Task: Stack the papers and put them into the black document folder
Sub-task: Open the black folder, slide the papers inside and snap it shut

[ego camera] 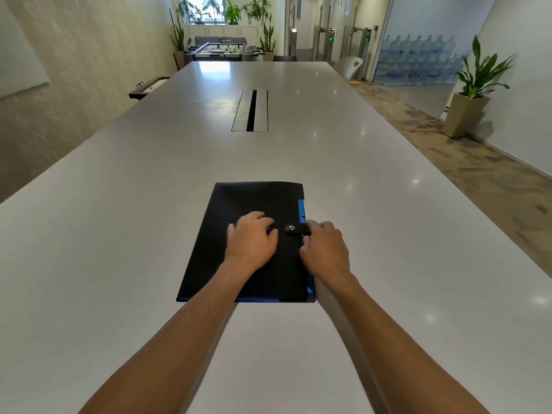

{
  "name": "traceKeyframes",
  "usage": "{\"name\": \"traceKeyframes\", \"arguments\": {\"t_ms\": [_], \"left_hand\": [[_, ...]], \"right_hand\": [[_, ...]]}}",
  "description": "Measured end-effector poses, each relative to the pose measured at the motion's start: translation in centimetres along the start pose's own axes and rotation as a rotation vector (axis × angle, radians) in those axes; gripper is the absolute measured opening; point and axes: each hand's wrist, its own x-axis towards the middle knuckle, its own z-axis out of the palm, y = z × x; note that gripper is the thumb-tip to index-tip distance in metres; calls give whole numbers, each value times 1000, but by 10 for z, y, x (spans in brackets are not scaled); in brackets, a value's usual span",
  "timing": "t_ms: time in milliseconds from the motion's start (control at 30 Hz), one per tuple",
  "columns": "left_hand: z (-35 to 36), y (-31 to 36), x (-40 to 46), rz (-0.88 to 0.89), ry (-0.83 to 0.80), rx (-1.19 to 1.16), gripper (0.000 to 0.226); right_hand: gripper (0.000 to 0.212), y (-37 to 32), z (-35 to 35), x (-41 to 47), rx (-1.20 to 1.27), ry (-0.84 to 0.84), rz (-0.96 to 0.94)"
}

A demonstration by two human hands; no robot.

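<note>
1. Under both hands, the flat black fabric document folder [248, 243] lies closed on the white table [119, 234].
2. Left hand [252, 239] presses flat, grasping nothing; right hand [324, 249] pinches the snap strap [295, 228].
3. Likely light and floppy; hold it by the strap edge.

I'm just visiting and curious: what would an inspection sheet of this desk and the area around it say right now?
Surface: long pale table, glossy, with a metal cable hatch set in its middle.
Job's things: black document folder lies flat and closed near the front edge, blue lining showing at its right and front edges; no loose papers seen.
Clutter: nothing seen.
Hands: left hand rests flat on the folder cover; right hand is at the snap strap on the folder's right edge.
Cables: nothing seen.
Surroundings: potted plant on the right, stacked water bottles, foosball table at the far end.
</note>
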Motion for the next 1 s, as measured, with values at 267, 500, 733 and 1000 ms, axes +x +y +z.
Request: {"name": "traceKeyframes", "arguments": {"t_ms": [267,500,733,1000], "left_hand": [[-40,-49,-26,-511,-83,-1,62],[-58,-89,-1,-710,-34,-732,62],[-73,-94,60,-557,24,-927,55],[-75,-112,156,-408,-3,-762,42]], "right_hand": [[60,-9,-15,-24,202,-157,199],[38,-6,-8,-10,702,-175,396],[38,-25,-5,52,960,-182,374],[44,-47,19,173,968,-96,353]]}}
